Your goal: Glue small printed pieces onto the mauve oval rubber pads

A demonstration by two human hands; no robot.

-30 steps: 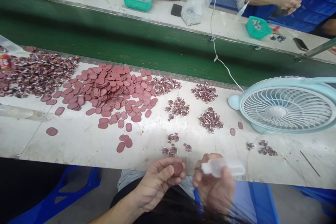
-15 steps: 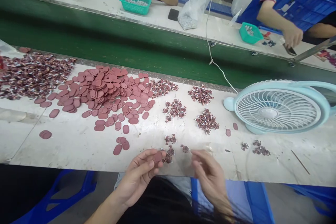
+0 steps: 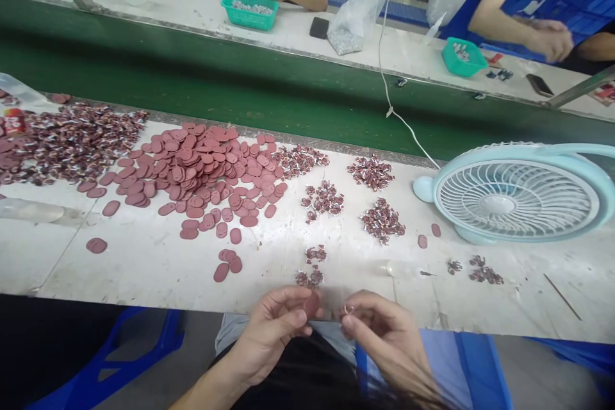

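My left hand (image 3: 273, 330) pinches a dark red oval piece (image 3: 312, 303) at the near table edge. My right hand (image 3: 384, 333) pinches a small patterned sticker (image 3: 346, 310) just to the right of it, the two hands almost touching. A clear squeeze bottle (image 3: 401, 268) lies on the table beyond my right hand. A big heap of red oval pieces (image 3: 202, 166) spreads over the left middle. Small piles of patterned stickers (image 3: 382, 220) lie in the centre.
A light blue desk fan (image 3: 516, 192) lies face-up at right, its white cable (image 3: 389, 77) crossing the green conveyor belt (image 3: 240, 90). A large sticker heap (image 3: 67, 138) sits far left. Other people work across the belt beside green baskets (image 3: 250, 9) and a plastic bag (image 3: 358, 6).
My right hand has put the clear bottle down on the table and picked up a small sticker. Both hands have drawn together at the table edge.
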